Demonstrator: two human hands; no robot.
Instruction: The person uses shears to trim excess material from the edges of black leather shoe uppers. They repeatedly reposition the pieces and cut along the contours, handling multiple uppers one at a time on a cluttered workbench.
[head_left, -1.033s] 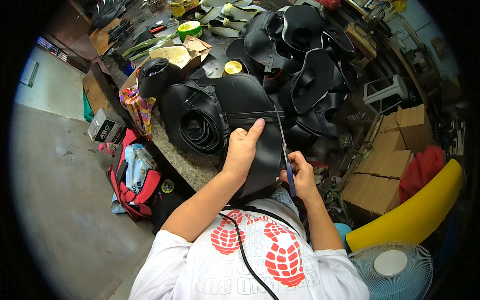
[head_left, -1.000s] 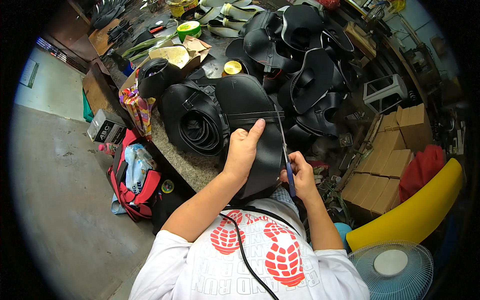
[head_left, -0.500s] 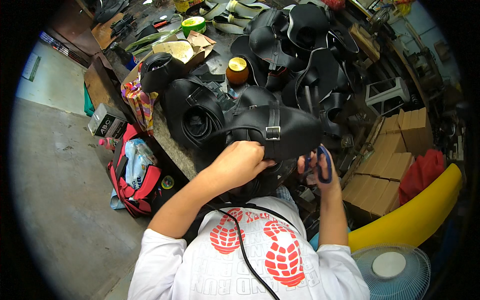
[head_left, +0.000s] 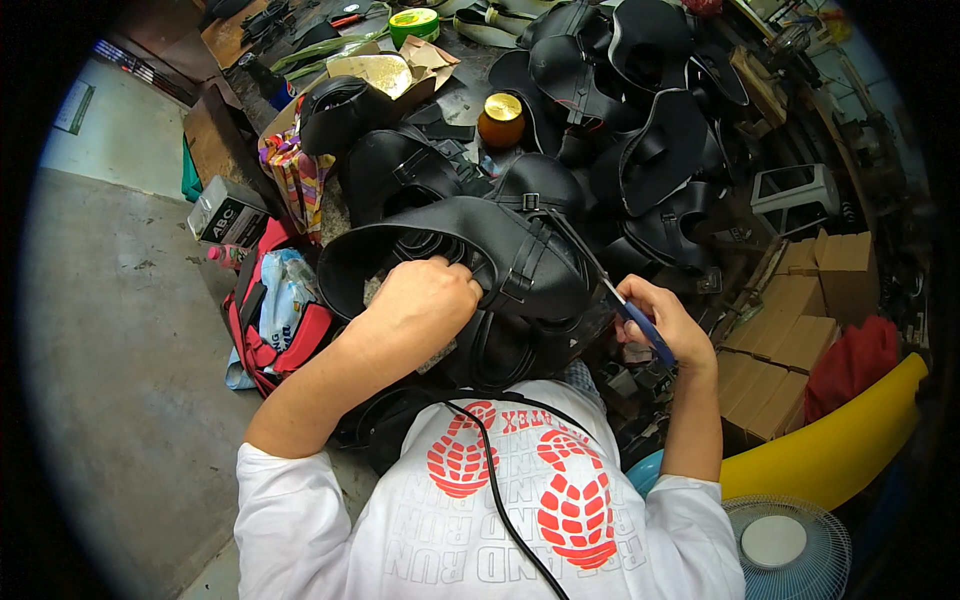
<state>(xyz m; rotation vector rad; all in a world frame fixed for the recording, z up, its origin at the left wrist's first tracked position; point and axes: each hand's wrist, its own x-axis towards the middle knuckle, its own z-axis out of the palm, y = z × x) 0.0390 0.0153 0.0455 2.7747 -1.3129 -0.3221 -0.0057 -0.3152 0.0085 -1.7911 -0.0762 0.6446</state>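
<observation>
Black piece [head_left: 490,235] has shifted left above cluttered workbench [head_left: 457,98], left fingers [head_left: 462,278] clamping it, right fingers [head_left: 642,291] scissors [head_left: 645,325].

Right hand [head_left: 668,318] curled, left hand [head_left: 424,298] apparently clenched

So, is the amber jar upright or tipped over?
Upright: the jar has its gold lid on top, facing up.
</observation>
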